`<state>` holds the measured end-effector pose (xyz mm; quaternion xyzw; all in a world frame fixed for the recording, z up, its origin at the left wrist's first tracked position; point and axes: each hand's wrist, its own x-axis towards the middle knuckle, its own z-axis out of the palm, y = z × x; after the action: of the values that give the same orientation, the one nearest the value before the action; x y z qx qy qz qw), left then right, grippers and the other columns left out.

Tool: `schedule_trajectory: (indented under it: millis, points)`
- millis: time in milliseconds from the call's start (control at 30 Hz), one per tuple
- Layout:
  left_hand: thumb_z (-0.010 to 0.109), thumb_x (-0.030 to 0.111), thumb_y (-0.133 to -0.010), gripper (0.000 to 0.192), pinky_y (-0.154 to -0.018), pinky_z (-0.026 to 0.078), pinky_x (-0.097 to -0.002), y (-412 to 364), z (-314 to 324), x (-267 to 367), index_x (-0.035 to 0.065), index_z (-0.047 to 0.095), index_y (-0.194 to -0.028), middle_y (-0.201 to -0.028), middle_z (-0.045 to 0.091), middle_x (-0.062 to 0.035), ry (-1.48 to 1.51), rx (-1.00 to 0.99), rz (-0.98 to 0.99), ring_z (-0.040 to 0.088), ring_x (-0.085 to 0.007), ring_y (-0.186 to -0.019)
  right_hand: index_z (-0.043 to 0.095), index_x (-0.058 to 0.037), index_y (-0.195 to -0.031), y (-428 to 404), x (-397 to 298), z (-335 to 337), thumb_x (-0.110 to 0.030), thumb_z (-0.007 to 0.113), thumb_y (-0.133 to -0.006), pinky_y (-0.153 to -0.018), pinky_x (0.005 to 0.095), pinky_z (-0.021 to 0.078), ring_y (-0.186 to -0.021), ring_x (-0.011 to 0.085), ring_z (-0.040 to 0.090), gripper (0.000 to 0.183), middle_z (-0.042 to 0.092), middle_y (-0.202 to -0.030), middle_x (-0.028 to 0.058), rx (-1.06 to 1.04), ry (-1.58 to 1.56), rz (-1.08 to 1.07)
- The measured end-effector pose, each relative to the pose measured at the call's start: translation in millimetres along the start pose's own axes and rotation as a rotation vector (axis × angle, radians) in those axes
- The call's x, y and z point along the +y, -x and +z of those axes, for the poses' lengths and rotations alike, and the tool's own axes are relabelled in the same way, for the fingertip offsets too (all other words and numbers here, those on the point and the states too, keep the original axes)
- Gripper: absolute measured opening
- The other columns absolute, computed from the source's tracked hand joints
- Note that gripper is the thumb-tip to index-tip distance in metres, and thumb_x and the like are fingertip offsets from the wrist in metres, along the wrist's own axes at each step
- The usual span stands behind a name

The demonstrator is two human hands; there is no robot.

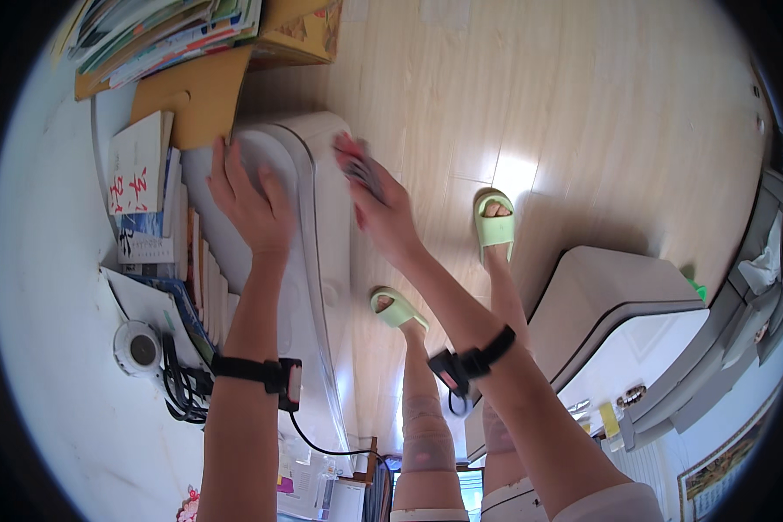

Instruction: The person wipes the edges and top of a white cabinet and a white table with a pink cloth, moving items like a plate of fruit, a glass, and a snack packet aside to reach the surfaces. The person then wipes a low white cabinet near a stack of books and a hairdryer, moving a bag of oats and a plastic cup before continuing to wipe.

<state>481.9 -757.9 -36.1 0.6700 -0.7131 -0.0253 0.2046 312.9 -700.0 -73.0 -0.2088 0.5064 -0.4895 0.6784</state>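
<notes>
My right hand (pixel 386 212) grips a bunched red and dark grey cloth (pixel 357 162), blurred by motion, above the rounded edge of a white cabinet (pixel 329 147). My left hand (pixel 251 209) is spread over the cabinet's glossy top (pixel 271 153), palm down and fingers apart. Its fingertips are close to the lower edge of a brown cardboard piece (pixel 196 107); whether they touch it cannot be told. Left of that hand, a white book with red characters (pixel 134 169) lies on other books (pixel 202 274) along the wall.
Papers and magazines (pixel 169 46) fill a cardboard box at the upper left. A round white device (pixel 137 349) and coiled black cable (pixel 183 391) sit by the wall. Another white cabinet (pixel 620 280) stands right of my legs. Green slippers (pixel 496 222) are on the wood-look floor (pixel 561 130).
</notes>
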Motion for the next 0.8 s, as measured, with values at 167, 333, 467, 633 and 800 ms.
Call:
schedule_trajectory:
  millis: [167,333,467,633,800]
  points:
    - [0.052,0.024,-0.100,0.047,-0.116,0.028,-0.0550,-1.5,-0.7,-1.4,-0.0038,0.051,-0.138,-0.142,0.049,-0.0253,0.005,-0.049,-0.078,0.045,-0.0441,-0.128,0.062,-0.0071,-0.140,-119.5,-26.5,76.2,-0.030,0.060,-0.094,-0.098,0.0513,0.0505,-0.109,0.0418,0.067,0.051,0.070,-0.124,0.0202,-0.174,0.700,-0.048]
    - [0.050,0.024,-0.100,0.046,-0.117,0.024,-0.0590,4.7,0.6,-7.5,-0.0041,0.050,-0.136,-0.143,0.045,-0.0255,-0.033,-0.072,-0.054,0.040,-0.0431,-0.131,0.065,-0.0057,-0.135,-188.4,-36.1,107.2,-0.028,0.062,-0.091,-0.101,0.0496,0.0503,-0.118,0.0449,0.063,0.049,0.067,-0.129,0.0251,-0.665,1.015,0.176]
    - [0.049,0.025,-0.100,0.046,-0.118,0.021,-0.0617,6.7,2.0,-7.9,-0.0035,0.050,-0.137,-0.144,0.043,-0.0262,-0.049,-0.084,-0.054,0.038,-0.0436,-0.133,0.064,-0.0084,-0.138,-148.7,-13.1,72.2,-0.015,0.060,-0.088,-0.109,0.0494,0.0454,-0.127,0.0450,0.059,0.050,0.065,-0.138,0.0181,-0.441,0.505,-0.192]
    - [0.049,0.024,-0.101,0.047,-0.119,0.020,-0.0622,4.1,-2.1,-2.7,-0.0032,0.048,-0.140,-0.145,0.041,-0.0281,-0.091,-0.133,-0.030,0.035,-0.0439,-0.138,0.054,-0.0025,-0.147,-48.7,-8.9,29.8,-0.010,0.061,-0.092,-0.120,0.0438,0.0349,-0.141,0.0366,0.048,0.056,0.054,-0.153,0.0137,-0.227,0.237,-0.099]
    - [0.047,0.024,-0.102,0.047,-0.120,0.019,-0.0616,5.6,-3.0,-3.4,-0.0049,0.047,-0.139,-0.147,0.036,-0.0286,-0.065,-0.166,-0.032,0.033,-0.0430,-0.139,0.063,-0.0107,-0.138,-108.9,-1.3,47.8,-0.024,0.061,-0.095,-0.117,0.0441,0.0369,-0.137,0.0389,0.051,0.046,0.057,-0.149,0.0157,-0.241,0.339,-0.229]
